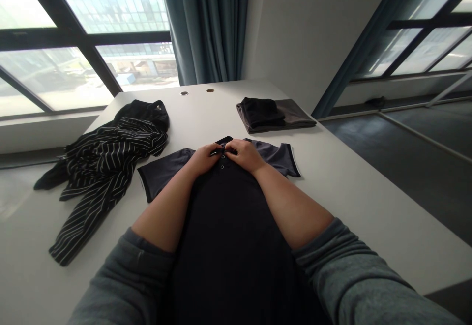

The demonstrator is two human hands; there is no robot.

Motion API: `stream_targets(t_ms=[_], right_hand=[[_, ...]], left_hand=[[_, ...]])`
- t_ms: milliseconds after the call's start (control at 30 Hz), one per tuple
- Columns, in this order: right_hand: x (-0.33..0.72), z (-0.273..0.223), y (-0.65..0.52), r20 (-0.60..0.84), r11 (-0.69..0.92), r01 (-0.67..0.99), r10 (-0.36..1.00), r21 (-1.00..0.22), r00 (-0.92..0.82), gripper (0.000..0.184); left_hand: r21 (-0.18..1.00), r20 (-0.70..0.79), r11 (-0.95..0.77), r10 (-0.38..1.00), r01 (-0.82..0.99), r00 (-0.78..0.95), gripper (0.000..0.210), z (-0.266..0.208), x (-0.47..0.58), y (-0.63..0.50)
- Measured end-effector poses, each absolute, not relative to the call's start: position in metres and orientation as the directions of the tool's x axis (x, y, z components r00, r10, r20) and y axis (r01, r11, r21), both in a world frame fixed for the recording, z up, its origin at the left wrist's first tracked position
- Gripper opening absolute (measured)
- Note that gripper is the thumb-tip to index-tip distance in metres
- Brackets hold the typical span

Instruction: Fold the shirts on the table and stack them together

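Observation:
A dark short-sleeved polo shirt (228,217) lies front up on the white table, its collar pointing away from me. Grey sleeves with black cuffs spread out to both sides. At the collar, my left hand (207,160) pinches one side of the button placket. My right hand (244,155) pinches the other side, its fingertips close to the left ones. Below the fingers, light-rimmed buttons (222,157) show on the placket. The fingers hide part of the collar, so whether its top button is fastened cannot be seen.
Crumpled black-and-white striped clothing (114,153) lies on the left of the white table (354,207). Folded dark and grey-brown garments (276,113) are stacked at the back right. Two round cable holes (210,90) sit near the far edge, before a blue-grey curtain (208,25).

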State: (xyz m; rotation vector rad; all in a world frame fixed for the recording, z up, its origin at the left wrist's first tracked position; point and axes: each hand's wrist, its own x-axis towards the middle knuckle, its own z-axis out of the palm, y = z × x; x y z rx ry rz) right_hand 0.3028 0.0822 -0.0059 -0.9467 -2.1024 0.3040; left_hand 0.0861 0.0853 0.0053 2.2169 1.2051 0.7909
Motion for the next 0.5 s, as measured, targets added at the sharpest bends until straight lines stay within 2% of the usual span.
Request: stream_targets(t_ms=[267,400,500], right_hand=[[0.3,-0.007,0.083,0.547,0.664,0.58,0.736,-0.471,-0.399,0.006],[0.301,-0.007,0.082,0.524,0.664,0.541,0.744,-0.516,-0.414,0.01],[0.303,-0.006,0.082,0.5,0.648,0.493,0.762,-0.581,-0.413,0.007]], left_hand=[[0.579,0.262,-0.547,0.827,0.605,0.497,0.038,0.004,0.087,0.086],[0.536,0.331,-0.555,0.832,0.637,0.446,0.027,-0.002,0.092,0.086],[0.559,0.356,-0.537,0.844,0.632,0.402,0.02,-0.006,0.093,0.086]])
